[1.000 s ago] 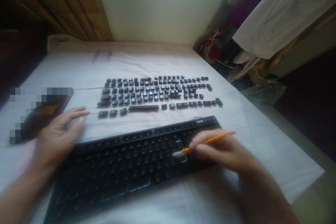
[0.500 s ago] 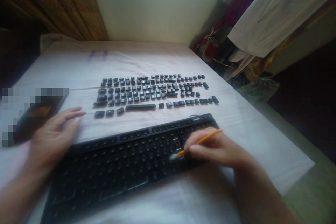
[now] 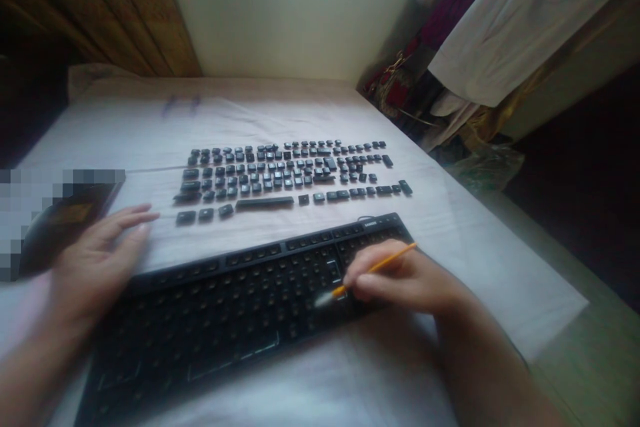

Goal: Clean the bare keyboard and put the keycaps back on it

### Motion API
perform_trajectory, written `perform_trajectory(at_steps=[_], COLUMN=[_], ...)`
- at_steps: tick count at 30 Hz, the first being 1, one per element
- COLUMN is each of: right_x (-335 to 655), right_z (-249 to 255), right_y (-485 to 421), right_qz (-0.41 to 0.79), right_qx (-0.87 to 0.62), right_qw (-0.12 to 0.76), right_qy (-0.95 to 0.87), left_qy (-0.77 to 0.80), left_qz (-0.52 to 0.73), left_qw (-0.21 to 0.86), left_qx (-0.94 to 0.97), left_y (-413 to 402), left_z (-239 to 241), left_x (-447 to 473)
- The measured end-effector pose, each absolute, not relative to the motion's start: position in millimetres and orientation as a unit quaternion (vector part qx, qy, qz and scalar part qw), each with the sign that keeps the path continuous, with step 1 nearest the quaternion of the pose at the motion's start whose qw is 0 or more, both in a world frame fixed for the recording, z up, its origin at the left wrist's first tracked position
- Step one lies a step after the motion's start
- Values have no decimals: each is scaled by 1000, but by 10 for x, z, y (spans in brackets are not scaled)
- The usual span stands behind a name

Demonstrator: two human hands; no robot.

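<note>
A black keyboard (image 3: 240,287) with its keycaps off lies aslant across the near part of the white-covered surface. My right hand (image 3: 395,277) pinches a thin orange-handled paintbrush (image 3: 383,262) over the keyboard's right half. The brush's pale bristles point left and down at the bare key posts; whether they touch is blurred. My left hand (image 3: 103,250) lies at the keyboard's upper left corner, its fingers stretched out and holding nothing. Beyond the keyboard, loose black keycaps (image 3: 265,202) are laid out in rows, with the long space bar in the front row.
A dark rounded object (image 3: 55,220), partly pixelated, stands beside my left hand. The white cloth (image 3: 280,107) covers the surface up to the wall. Clothes (image 3: 490,33) hang at the right, above a clear plastic bag (image 3: 495,167). A brown curtain (image 3: 100,7) hangs at the left.
My right hand has moved the brush slightly left across the key posts. The whole view has shifted a little. My left hand stays at the keyboard's corner.
</note>
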State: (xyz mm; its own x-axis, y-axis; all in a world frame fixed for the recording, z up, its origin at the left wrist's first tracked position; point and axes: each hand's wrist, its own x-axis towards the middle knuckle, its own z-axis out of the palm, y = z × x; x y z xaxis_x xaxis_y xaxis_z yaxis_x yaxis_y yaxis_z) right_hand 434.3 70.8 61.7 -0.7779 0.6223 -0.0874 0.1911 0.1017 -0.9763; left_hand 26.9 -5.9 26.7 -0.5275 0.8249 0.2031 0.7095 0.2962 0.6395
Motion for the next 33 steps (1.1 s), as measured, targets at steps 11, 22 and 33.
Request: perform_trajectory(at_steps=[11, 22, 33], right_x=[4452, 4350, 4415], right_z=[669, 623, 648], right_y=[732, 724, 725], right_qz=[604, 582, 600], right_qx=[-304, -300, -284], right_qw=[210, 166, 229], right_qy=[-707, -737, -712], left_qy=[802, 799, 797], left_qz=[358, 356, 356], left_qw=[84, 84, 76], left_qx=[470, 478, 481], left_y=[-41, -54, -39], left_z=[276, 237, 218], left_x=[306, 254, 234])
